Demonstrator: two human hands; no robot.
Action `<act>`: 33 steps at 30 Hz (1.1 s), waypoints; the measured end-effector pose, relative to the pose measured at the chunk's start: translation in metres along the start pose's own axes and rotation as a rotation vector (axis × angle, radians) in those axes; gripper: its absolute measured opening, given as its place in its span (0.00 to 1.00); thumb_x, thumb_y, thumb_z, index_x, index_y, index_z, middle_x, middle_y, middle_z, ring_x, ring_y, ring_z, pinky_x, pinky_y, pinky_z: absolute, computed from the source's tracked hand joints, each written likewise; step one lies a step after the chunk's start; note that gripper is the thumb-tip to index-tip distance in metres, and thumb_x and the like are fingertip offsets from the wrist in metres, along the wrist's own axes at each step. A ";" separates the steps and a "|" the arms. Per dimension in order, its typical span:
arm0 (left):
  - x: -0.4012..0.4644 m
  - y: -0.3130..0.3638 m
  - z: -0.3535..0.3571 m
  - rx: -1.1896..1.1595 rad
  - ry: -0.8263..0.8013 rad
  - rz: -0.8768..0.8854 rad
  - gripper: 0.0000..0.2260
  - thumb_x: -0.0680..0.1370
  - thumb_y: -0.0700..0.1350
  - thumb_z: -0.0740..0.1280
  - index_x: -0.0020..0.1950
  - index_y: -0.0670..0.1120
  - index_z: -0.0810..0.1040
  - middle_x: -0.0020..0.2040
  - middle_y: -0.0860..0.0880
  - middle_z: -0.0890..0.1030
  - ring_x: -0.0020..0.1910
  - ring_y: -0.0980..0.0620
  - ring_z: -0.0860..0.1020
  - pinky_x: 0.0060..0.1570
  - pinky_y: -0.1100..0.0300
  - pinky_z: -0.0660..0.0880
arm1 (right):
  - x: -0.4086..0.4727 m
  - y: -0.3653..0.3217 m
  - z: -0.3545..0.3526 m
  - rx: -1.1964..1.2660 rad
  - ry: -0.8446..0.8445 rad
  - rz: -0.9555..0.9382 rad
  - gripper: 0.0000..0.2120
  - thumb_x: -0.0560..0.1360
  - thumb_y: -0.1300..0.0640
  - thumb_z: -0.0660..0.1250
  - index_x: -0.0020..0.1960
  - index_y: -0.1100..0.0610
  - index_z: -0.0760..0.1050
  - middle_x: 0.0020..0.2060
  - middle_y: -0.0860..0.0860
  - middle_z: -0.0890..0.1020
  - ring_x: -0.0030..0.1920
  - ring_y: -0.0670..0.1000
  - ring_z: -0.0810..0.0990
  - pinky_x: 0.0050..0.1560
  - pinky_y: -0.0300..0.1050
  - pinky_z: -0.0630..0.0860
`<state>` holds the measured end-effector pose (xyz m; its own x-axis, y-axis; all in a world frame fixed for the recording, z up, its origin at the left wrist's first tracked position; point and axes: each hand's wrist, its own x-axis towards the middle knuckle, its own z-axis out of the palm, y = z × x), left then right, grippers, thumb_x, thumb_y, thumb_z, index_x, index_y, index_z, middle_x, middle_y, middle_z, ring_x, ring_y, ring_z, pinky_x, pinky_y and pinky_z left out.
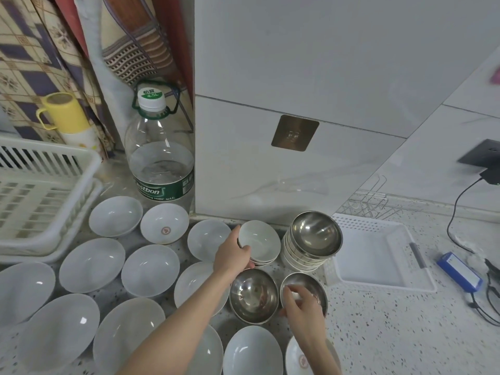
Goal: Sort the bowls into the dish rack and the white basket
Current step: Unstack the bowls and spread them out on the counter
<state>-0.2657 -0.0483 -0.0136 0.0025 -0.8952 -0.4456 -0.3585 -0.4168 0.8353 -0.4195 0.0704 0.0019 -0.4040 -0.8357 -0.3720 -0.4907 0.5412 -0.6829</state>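
Your left hand (232, 254) curls around the near-left rim of a short stack of small white bowls (261, 243), thumb on the top rim and fingers wrapped under the side; the top bowl is shallow, glossy and plain inside. That stack sits just left of the tall stack of steel bowls (313, 239), whose top bowl is mirror-bright and whose lower rims show as pale bands. Your right hand (301, 307) pinches the near rim of a single steel bowl (304, 289), fingers dipping inside and thumb outside; this bowl stands in front of the tall steel stack. A second loose steel bowl (254, 295) sits to the front left of that stack, touching the one you hold. The white basket (378, 255) lies directly right of the steel stack, shallow, with perforated walls. The dish rack (46, 196) is far to the stack's left, white and slatted. Plain white bowls spread open-side up between the rack and the steel stack; one white bowl with a red emblem (164, 223) stands toward the back, near a large water bottle (161, 155).
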 end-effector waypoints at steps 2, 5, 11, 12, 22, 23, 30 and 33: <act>0.000 0.003 -0.002 0.024 0.001 0.016 0.26 0.76 0.40 0.59 0.72 0.58 0.67 0.42 0.55 0.82 0.26 0.58 0.82 0.32 0.61 0.74 | 0.001 -0.001 0.003 -0.004 -0.009 -0.001 0.05 0.77 0.45 0.62 0.47 0.41 0.76 0.29 0.45 0.84 0.33 0.44 0.81 0.39 0.44 0.77; 0.001 0.006 -0.002 0.040 0.001 0.016 0.24 0.75 0.40 0.59 0.68 0.59 0.70 0.39 0.55 0.83 0.26 0.56 0.82 0.37 0.58 0.78 | 0.003 -0.002 0.008 -0.009 -0.011 0.007 0.05 0.77 0.45 0.62 0.48 0.41 0.76 0.28 0.43 0.83 0.34 0.41 0.81 0.40 0.43 0.76; 0.004 0.009 0.000 0.008 -0.008 -0.004 0.23 0.74 0.40 0.58 0.66 0.60 0.70 0.34 0.52 0.84 0.29 0.55 0.83 0.45 0.52 0.82 | 0.004 -0.003 0.013 -0.022 -0.036 0.026 0.06 0.76 0.44 0.61 0.48 0.41 0.76 0.29 0.42 0.83 0.36 0.44 0.82 0.44 0.45 0.78; 0.004 0.010 -0.001 0.009 -0.008 -0.002 0.24 0.74 0.40 0.58 0.67 0.60 0.69 0.33 0.52 0.83 0.29 0.56 0.83 0.44 0.53 0.82 | 0.004 -0.003 0.013 -0.021 -0.038 0.027 0.05 0.76 0.44 0.61 0.47 0.41 0.76 0.29 0.42 0.83 0.36 0.44 0.82 0.44 0.46 0.78; -0.003 0.013 -0.009 -0.157 -0.039 0.016 0.26 0.76 0.36 0.57 0.71 0.55 0.67 0.32 0.47 0.82 0.23 0.56 0.79 0.19 0.68 0.66 | 0.008 -0.004 0.009 0.063 -0.033 0.028 0.05 0.77 0.46 0.62 0.46 0.42 0.76 0.30 0.48 0.84 0.33 0.45 0.82 0.41 0.47 0.78; -0.005 0.013 -0.012 -0.195 -0.042 0.013 0.26 0.76 0.36 0.58 0.71 0.56 0.66 0.30 0.47 0.82 0.22 0.56 0.79 0.19 0.67 0.66 | 0.009 -0.004 0.009 0.072 -0.034 0.035 0.05 0.77 0.47 0.62 0.47 0.43 0.77 0.31 0.49 0.84 0.34 0.47 0.82 0.43 0.48 0.77; -0.024 0.006 -0.038 -0.624 -0.040 -0.075 0.25 0.77 0.33 0.58 0.68 0.57 0.67 0.29 0.42 0.82 0.22 0.55 0.74 0.18 0.66 0.61 | 0.027 -0.017 0.010 0.137 0.024 0.016 0.09 0.79 0.53 0.60 0.45 0.51 0.78 0.31 0.44 0.84 0.39 0.46 0.80 0.39 0.42 0.70; -0.032 0.000 -0.051 -0.762 -0.011 -0.101 0.24 0.77 0.33 0.58 0.67 0.56 0.69 0.30 0.43 0.83 0.24 0.56 0.72 0.19 0.66 0.61 | 0.038 -0.028 0.014 0.165 0.035 0.018 0.12 0.79 0.52 0.59 0.41 0.54 0.77 0.28 0.44 0.82 0.35 0.48 0.78 0.38 0.44 0.69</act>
<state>-0.2179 -0.0278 0.0166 -0.0099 -0.8469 -0.5317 0.3858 -0.4938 0.7793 -0.4101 0.0223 -0.0017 -0.4396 -0.8205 -0.3654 -0.3509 0.5314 -0.7710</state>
